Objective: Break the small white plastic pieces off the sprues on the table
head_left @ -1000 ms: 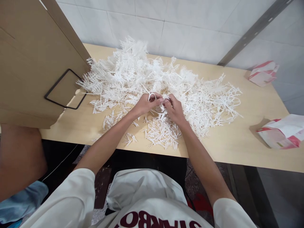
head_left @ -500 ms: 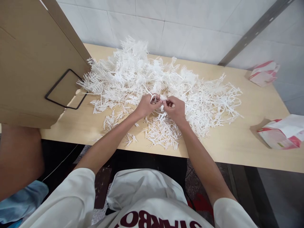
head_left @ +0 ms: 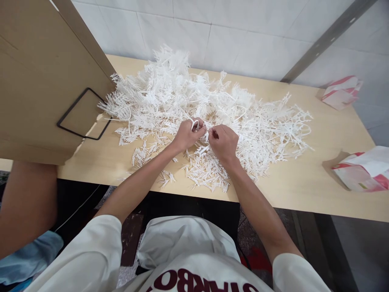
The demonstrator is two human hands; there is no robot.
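Observation:
A big heap of white plastic branched strips (head_left: 194, 101) covers the middle of a light wooden table (head_left: 306, 182). My left hand (head_left: 187, 136) and my right hand (head_left: 224, 142) meet just in front of the heap, both pinching one white plastic strip (head_left: 203, 130) between the fingertips; a loop of it curls over my left fingers. Below my hands lies a smaller pile of short loose white pieces (head_left: 206, 170).
A large cardboard box (head_left: 39, 77) with a black-outlined handle cut stands at the left edge. Two pink-and-white paper bags lie at the right, one far (head_left: 342, 92), one near (head_left: 363, 170). Another person's arm (head_left: 28, 202) is at the lower left. A tiled wall backs the table.
My right hand has curled tighter and shifted slightly toward me while both hands keep working the same strip. The view has tilted a little.

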